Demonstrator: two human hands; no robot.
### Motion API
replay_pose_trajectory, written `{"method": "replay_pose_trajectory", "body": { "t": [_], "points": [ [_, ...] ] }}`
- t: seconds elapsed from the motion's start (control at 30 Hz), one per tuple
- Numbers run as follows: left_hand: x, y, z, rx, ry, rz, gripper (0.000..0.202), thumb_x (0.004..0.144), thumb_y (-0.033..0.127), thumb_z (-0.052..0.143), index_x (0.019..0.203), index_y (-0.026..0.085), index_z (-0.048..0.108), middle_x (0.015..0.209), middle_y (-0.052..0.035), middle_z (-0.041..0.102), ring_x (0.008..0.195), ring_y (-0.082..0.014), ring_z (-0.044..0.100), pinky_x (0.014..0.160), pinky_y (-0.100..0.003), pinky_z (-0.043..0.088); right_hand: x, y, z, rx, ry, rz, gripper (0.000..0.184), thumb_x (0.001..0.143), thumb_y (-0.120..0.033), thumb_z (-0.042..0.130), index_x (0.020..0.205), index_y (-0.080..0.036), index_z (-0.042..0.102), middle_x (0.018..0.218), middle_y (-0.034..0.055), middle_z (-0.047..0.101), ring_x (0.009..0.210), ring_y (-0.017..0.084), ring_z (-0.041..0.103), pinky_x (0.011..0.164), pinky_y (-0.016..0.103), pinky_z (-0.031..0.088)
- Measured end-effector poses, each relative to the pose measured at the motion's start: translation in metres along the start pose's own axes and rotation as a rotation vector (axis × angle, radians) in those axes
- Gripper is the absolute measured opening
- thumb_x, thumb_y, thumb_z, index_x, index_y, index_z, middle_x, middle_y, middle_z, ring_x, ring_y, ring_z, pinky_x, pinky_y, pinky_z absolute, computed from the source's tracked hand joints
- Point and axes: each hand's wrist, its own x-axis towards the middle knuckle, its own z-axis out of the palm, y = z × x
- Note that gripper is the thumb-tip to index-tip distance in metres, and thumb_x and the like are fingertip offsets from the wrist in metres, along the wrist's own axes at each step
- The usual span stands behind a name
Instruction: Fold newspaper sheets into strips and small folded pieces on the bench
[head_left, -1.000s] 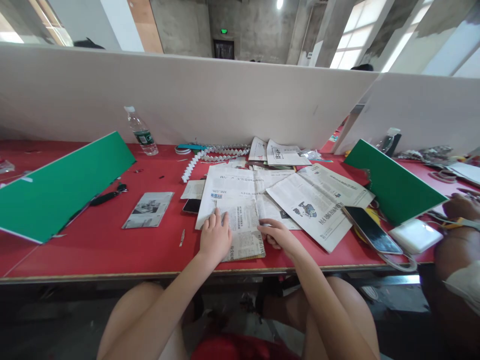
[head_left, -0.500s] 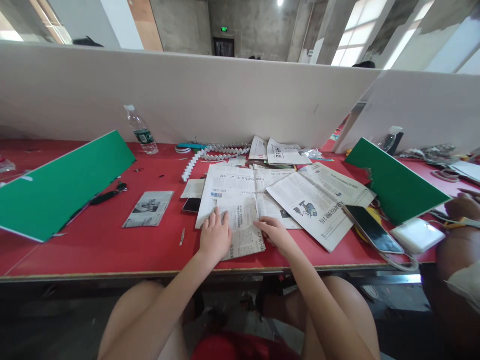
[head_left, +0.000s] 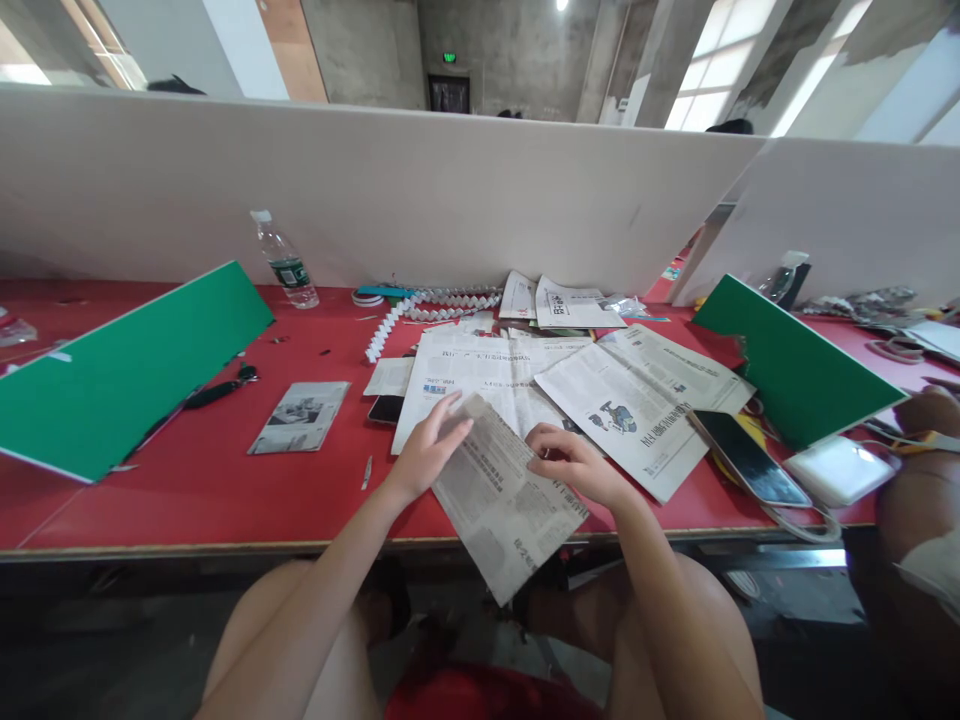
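Observation:
A folded piece of newspaper (head_left: 510, 505) is held up at a slant over the front edge of the table. At its upper left edge is my left hand (head_left: 429, 452), with the thumb on the paper and the fingers beside the top corner. My right hand (head_left: 576, 466) grips the upper right edge, its fingers curled. Behind it, a larger newspaper sheet (head_left: 469, 365) lies flat on the red table (head_left: 300, 510). A second open newspaper (head_left: 637, 420) overlaps it on the right.
A small folded newspaper (head_left: 300, 418) lies at left. Green boards (head_left: 127, 375) stand on both sides. A water bottle (head_left: 287, 265), a white folded-paper chain (head_left: 390, 325), a phone (head_left: 750, 460) and a white power bank (head_left: 841, 470) are around. Another person's arm (head_left: 919, 490) shows at right.
The folded newspaper piece has come up off the larger sheet, turned to a slant and shifted toward me. My left hand went from pressing flat to holding its edge; the right moved slightly right.

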Motion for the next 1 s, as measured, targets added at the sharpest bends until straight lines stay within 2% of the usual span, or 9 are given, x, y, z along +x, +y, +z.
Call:
{"method": "replay_pose_trajectory", "body": {
  "t": [0.1,0.17,0.23,0.33,0.43,0.57,0.7,0.83,1.0],
  "points": [
    [0.003,0.0,-0.002,-0.279,-0.157,-0.124,0.037,0.079,0.043,0.056,0.104,0.018,0.064,0.105,-0.0089,0.068,0.102,-0.027,0.06,0.089,-0.04,0.046,-0.006,0.004,-0.008,0.054,0.005,0.056,0.02,0.076,-0.038,0.059,0.068,-0.019,0.058,0.076,0.0005,0.054,0.072,0.015,0.049,0.067,0.027,0.039],
    [0.004,-0.002,-0.003,-0.369,-0.164,-0.157,0.032,0.077,0.042,0.059,0.094,0.017,0.066,0.094,-0.0071,0.07,0.092,-0.0255,0.063,0.085,-0.04,0.047,-0.011,0.01,-0.016,0.164,0.011,0.128,0.027,0.079,-0.046,0.055,0.077,-0.02,0.063,0.076,0.0017,0.059,0.073,0.016,0.053,0.066,0.028,0.041],
    [0.006,-0.004,-0.003,-0.424,-0.083,-0.175,0.03,0.076,0.042,0.06,0.092,0.016,0.065,0.09,-0.0061,0.07,0.088,-0.0239,0.063,0.082,-0.038,0.048,-0.016,0.017,-0.023,0.317,0.053,0.178,0.043,0.083,-0.056,0.043,0.09,-0.02,0.066,0.083,0.0052,0.064,0.077,0.019,0.058,0.069,0.03,0.044],
    [0.007,-0.005,-0.001,-0.469,0.137,-0.144,0.031,0.077,0.041,0.059,0.095,0.016,0.062,0.092,-0.0059,0.069,0.091,-0.0225,0.062,0.083,-0.035,0.047,-0.017,0.024,-0.026,0.48,0.145,0.15,0.059,0.084,-0.065,0.031,0.109,-0.021,0.062,0.097,0.0093,0.066,0.086,0.023,0.061,0.077,0.037,0.047],
    [0.007,-0.003,0.003,-0.47,0.316,-0.059,0.03,0.08,0.041,0.056,0.097,0.016,0.06,0.098,-0.0058,0.067,0.099,-0.0219,0.059,0.088,-0.033,0.044,-0.011,0.025,-0.015,0.41,0.27,0.099,0.049,0.083,-0.057,0.045,0.117,-0.024,0.057,0.107,0.0082,0.064,0.097,0.024,0.059,0.083,0.037,0.047],
    [0.007,0.0,0.006,-0.426,0.392,0.044,0.03,0.084,0.042,0.052,0.098,0.018,0.06,0.099,-0.0049,0.065,0.102,-0.0208,0.057,0.091,-0.031,0.043,-0.002,0.022,0.004,0.228,0.491,0.018,0.033,0.086,-0.047,0.047,0.102,-0.022,0.061,0.103,0.0067,0.065,0.099,0.023,0.057,0.084,0.035,0.046],
    [0.009,-0.005,0.007,-0.329,0.362,0.065,0.032,0.084,0.042,0.05,0.105,0.019,0.056,0.105,-0.0053,0.062,0.103,-0.0199,0.056,0.093,-0.032,0.042,-0.001,0.022,0.008,0.128,0.581,-0.016,0.031,0.088,-0.043,0.042,0.106,-0.023,0.057,0.107,0.0075,0.063,0.104,0.024,0.055,0.086,0.036,0.045],
    [0.013,-0.014,0.013,-0.296,0.244,-0.033,0.034,0.086,0.04,0.046,0.111,0.018,0.051,0.112,-0.0075,0.061,0.108,-0.0199,0.055,0.095,-0.033,0.041,0.002,0.029,0.009,0.161,0.556,0.062,0.034,0.088,-0.043,0.042,0.113,-0.022,0.052,0.111,0.0075,0.061,0.106,0.022,0.055,0.089,0.036,0.044],
    [0.013,-0.015,0.02,-0.31,0.191,-0.002,0.033,0.088,0.037,0.042,0.113,0.018,0.05,0.121,-0.0089,0.059,0.119,-0.0195,0.05,0.101,-0.034,0.035,0.006,0.034,0.017,0.179,0.549,0.033,0.034,0.088,-0.041,0.04,0.113,-0.023,0.053,0.121,0.0062,0.058,0.116,0.02,0.05,0.096,0.034,0.039]
  ]
}}
